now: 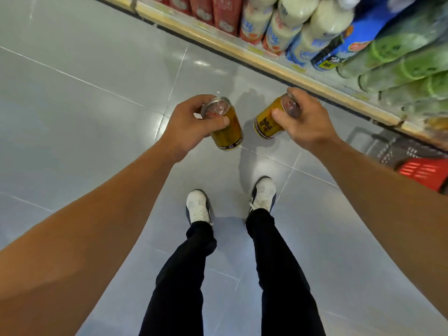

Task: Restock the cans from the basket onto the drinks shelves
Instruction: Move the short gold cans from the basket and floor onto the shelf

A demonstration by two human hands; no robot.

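Holding a yellow can (226, 128) in each hand, basket (423, 172) nearby.

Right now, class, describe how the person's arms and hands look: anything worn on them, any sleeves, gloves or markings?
Both forearms are bare up to the frame edges, with no sleeve in view. The left hand and right hand wear no gloves, and no watch, bracelet or ring shows. No markings are visible on either arm.

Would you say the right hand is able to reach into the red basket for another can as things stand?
Probably not yet. The right hand already grips a yellow can near its top, so it has no free fingers. The red basket sits on the floor to its right, with nothing between them.
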